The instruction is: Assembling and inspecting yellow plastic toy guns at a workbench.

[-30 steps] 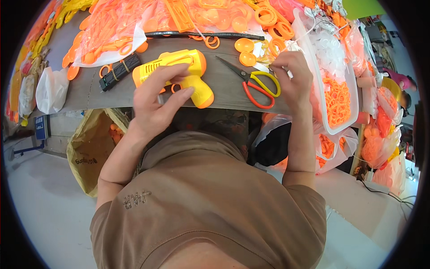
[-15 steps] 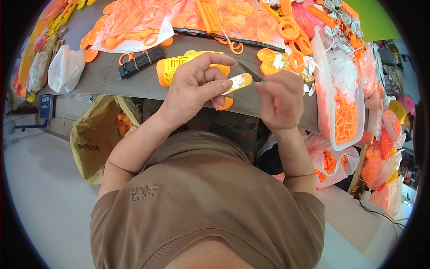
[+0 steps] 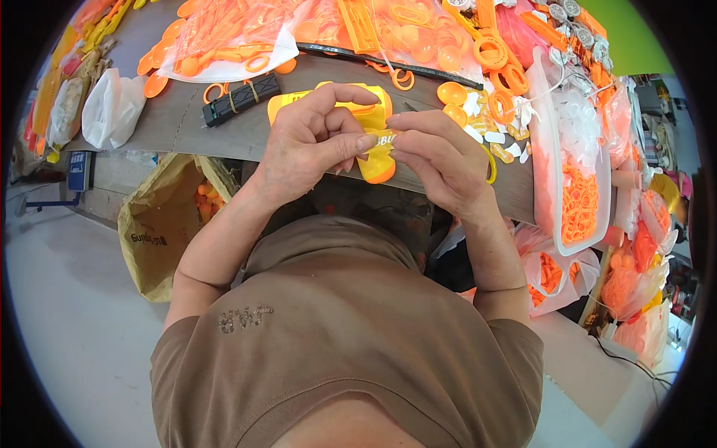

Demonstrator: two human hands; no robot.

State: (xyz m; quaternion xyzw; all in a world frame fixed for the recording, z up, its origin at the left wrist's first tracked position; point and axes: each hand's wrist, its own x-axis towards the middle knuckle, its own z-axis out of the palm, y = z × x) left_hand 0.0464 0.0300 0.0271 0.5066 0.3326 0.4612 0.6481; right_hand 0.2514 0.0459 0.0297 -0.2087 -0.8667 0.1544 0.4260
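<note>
My left hand (image 3: 308, 151) pinches one end of a small yellow sticker-like strip (image 3: 385, 139) with pale lettering, between thumb and forefinger. My right hand (image 3: 448, 160) is closed on the other end, its fingertips nearly meeting the left thumb. A dark pointed tip shows above the right fingers and a yellow loop (image 3: 491, 166) beside that hand's edge; they look like parts of scissors, mostly hidden by the hand. Beneath both hands lies a yellow-and-orange plastic toy (image 3: 378, 101) shaped like a hair dryer or drill, its handle (image 3: 379, 169) toward me. Both hands partly cover it.
A black block with a band (image 3: 240, 99) lies left of the toy. Orange plastic parts on bags (image 3: 231, 45) fill the table's far side, before a black strip (image 3: 388, 66). A clear bin (image 3: 549, 216) of orange rings stands right. An open paper sack (image 3: 153, 224) sits below left.
My right hand has moved left and taken hold of the strip's free end. The dark pointed tool has shifted with it. My left hand keeps its pinch, slightly left of before.
</note>
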